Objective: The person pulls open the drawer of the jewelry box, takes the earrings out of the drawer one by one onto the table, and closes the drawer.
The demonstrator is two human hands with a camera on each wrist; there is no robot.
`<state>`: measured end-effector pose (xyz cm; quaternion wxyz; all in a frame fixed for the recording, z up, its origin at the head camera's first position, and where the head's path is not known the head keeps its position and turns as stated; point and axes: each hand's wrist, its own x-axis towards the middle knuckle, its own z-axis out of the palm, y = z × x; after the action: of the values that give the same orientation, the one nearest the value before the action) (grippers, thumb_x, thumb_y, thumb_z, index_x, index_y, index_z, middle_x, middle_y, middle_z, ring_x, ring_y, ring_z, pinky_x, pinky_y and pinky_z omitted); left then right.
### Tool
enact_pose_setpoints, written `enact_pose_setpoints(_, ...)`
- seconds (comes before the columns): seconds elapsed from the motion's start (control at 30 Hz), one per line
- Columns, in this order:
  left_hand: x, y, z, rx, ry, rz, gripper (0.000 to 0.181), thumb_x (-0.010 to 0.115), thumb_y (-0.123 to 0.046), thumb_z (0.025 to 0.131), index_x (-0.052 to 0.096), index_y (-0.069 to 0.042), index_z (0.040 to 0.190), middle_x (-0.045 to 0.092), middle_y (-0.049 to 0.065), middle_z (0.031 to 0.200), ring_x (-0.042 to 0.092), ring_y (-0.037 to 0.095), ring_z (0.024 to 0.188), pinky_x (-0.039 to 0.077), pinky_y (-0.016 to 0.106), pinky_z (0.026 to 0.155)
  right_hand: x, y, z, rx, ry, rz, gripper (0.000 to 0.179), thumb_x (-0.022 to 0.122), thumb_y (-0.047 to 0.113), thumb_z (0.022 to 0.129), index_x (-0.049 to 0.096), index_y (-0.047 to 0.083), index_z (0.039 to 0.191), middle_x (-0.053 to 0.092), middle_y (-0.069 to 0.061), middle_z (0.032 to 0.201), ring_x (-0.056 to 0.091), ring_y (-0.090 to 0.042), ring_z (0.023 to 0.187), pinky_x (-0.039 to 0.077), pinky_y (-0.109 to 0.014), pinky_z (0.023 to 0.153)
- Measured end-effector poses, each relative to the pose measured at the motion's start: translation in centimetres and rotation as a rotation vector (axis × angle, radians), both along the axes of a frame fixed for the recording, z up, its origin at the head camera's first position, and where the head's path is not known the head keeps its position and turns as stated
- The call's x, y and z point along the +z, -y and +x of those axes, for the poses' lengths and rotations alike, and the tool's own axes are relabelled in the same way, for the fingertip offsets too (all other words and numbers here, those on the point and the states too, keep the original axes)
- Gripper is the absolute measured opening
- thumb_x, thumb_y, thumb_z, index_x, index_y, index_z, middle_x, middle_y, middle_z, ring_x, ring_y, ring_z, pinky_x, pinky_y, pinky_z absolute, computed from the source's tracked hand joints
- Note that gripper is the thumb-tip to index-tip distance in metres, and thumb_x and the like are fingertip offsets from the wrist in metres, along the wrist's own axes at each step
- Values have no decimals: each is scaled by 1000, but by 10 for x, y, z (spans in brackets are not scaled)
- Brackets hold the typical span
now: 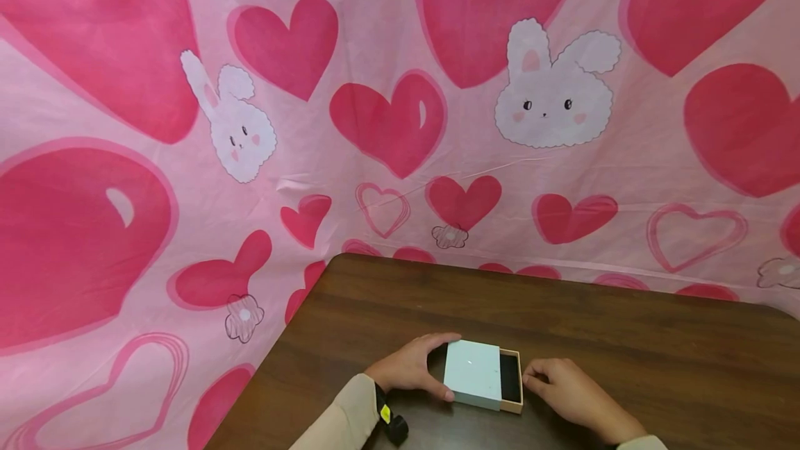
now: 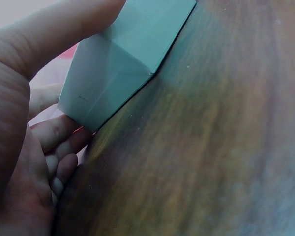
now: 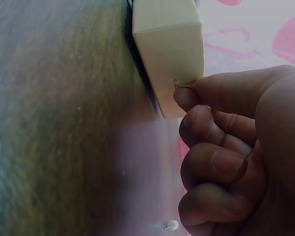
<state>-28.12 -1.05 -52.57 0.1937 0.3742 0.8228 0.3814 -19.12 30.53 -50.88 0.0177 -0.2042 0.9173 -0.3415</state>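
Observation:
A drawer-style box lies on the table, its pale mint sleeve (image 1: 473, 370) covering most of a tan inner tray (image 1: 511, 407). Black lining (image 1: 510, 376) shows where the tray sticks out on the right. My left hand (image 1: 409, 365) grips the sleeve from the left end, thumb on the near side and fingers toward the far side. At the tray's right end, my right hand (image 1: 562, 389) pinches a small pull tab (image 3: 186, 85) between thumb and index finger, the other fingers curled. What lies deeper inside the sleeve is hidden.
The dark wooden table (image 1: 400, 304) reaches back to a pink cloth (image 1: 387, 40) with hearts and rabbits, hung behind and at left. A black wrist camera (image 1: 396, 429) sits on my left wrist. A tiny white round thing (image 3: 172, 225) shows low in the right wrist view.

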Motion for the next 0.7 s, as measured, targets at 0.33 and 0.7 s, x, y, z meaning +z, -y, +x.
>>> enact_pose_setpoints(0.33,4,0,2,2,10,-2,91,85,-45,73,38,-30,149,39,-16,145,36,9,132,32,44,107,-2,1,0,3,11,-25,10,65,24,95,67,23,85,49,16,69,44,-1,63,37,-25,56)
enact_pose_setpoints(0.7,2,-1,2,12,-20,-12,92,85,-46,71,39,-30,149,39,-16,145,36,9,132,32,42,107,-1,2,0,19,4,-35,11,64,24,95,66,23,84,49,17,68,44,0,63,38,-25,56)
